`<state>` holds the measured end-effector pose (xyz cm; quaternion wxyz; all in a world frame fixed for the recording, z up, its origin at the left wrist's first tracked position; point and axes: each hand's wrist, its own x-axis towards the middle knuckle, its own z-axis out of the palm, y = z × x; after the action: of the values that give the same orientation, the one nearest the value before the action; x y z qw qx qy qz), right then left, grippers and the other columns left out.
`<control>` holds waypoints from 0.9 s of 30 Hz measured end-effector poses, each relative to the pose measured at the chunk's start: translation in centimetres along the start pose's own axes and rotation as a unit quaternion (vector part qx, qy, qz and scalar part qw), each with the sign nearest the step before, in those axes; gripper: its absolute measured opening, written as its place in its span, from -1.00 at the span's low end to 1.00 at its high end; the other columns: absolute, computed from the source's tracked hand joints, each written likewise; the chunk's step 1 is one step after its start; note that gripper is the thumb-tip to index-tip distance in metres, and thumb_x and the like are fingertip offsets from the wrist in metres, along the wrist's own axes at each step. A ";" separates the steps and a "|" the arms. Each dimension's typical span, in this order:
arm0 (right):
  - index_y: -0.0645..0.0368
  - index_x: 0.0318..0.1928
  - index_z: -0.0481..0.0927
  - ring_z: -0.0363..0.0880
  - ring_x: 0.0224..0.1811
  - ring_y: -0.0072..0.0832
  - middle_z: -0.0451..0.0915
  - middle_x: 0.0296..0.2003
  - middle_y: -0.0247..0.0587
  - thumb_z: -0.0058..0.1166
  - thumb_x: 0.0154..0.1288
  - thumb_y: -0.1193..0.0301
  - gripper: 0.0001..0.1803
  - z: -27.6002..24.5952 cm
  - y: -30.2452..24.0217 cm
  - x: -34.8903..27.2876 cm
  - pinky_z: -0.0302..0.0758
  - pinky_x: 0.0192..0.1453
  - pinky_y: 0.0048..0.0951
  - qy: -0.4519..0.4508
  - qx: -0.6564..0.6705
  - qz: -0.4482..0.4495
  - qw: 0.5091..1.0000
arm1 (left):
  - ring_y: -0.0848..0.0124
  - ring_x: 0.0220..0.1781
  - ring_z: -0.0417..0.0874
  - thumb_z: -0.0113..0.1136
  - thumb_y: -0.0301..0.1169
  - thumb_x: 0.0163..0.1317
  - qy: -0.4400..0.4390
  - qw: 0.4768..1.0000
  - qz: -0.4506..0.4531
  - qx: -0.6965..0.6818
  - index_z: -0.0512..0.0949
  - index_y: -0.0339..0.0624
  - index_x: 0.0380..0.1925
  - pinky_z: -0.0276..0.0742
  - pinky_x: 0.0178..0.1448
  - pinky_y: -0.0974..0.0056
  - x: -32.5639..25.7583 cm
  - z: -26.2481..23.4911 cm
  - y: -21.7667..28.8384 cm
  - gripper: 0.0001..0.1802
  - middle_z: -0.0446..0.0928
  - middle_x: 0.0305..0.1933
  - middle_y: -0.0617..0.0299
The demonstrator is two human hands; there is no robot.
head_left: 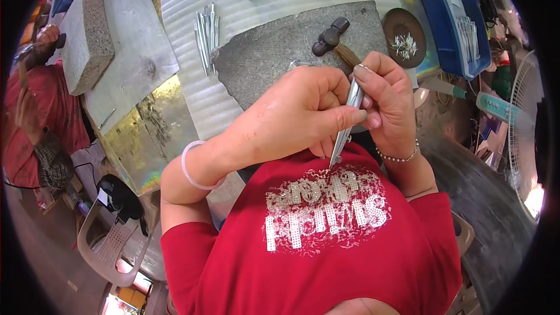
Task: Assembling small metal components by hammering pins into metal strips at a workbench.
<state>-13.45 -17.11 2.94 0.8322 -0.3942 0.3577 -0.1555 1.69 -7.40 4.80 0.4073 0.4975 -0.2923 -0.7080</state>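
In front of my red shirt, both hands hold a slim silver drawing compass (353, 98), its pointed end slanting down toward me. My left hand (318, 102), bangle on its wrist, pinches the middle of it with thumb and curled fingers. Thumb and fingers of my right hand (388, 90) close on its upper end; a beaded bracelet circles that wrist. Just beyond lies a grey stone slab (262, 52) bearing a hammer (331, 37), whose wooden handle runs partly behind my right hand. A brown round dish (392, 20) with many small metal pieces sits right of the slab.
Two bundles of silver compasses (206, 38) rest on white foam sheeting (175, 0). A blue bin (429, 0) holds more at the right, near a fan (525, 111). Far left, another person in red (44, 111) works beside a stone block (87, 41). A chair (108, 251) stands lower left.
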 end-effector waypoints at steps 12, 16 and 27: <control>0.14 -0.43 0.44 0.17 -0.79 -0.81 0.40 -0.63 -0.44 0.05 0.30 0.44 -0.85 -0.3 0.6 -0.6 0.10 -0.77 -0.78 -0.006 0.057 0.013 0.998 | 0.59 -0.65 0.54 0.18 -0.33 0.26 -0.031 0.999 -0.015 -0.027 0.39 -0.27 -0.43 0.40 -0.60 0.55 0.1 0.1 0.0 -0.75 0.49 -0.67 0.31; 0.13 -0.43 0.44 0.17 -0.79 -0.81 0.39 -0.63 -0.44 0.06 0.29 0.43 -0.85 -0.5 0.7 -0.4 0.10 -0.77 -0.77 -0.004 0.072 0.038 0.997 | 0.52 -0.64 0.57 0.15 -0.38 0.26 -0.031 0.998 -0.022 -0.049 0.40 -0.31 -0.45 0.46 -0.59 0.47 0.4 0.1 -0.2 -0.77 0.51 -0.66 0.21; 0.14 -0.41 0.45 0.17 -0.79 -0.82 0.38 -0.63 -0.45 0.07 0.29 0.42 -0.86 -0.5 0.7 0.3 0.09 -0.77 -0.77 0.002 0.071 0.049 0.996 | 0.53 -0.62 0.57 0.13 -0.38 0.27 -0.020 0.996 -0.015 -0.088 0.39 -0.33 -0.39 0.46 -0.58 0.48 0.8 -0.3 -0.7 -0.78 0.53 -0.62 0.21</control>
<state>-13.60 -17.10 1.97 0.8638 -0.3159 0.3664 -0.1404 1.63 -7.73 3.79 0.4329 0.4498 -0.2292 -0.7468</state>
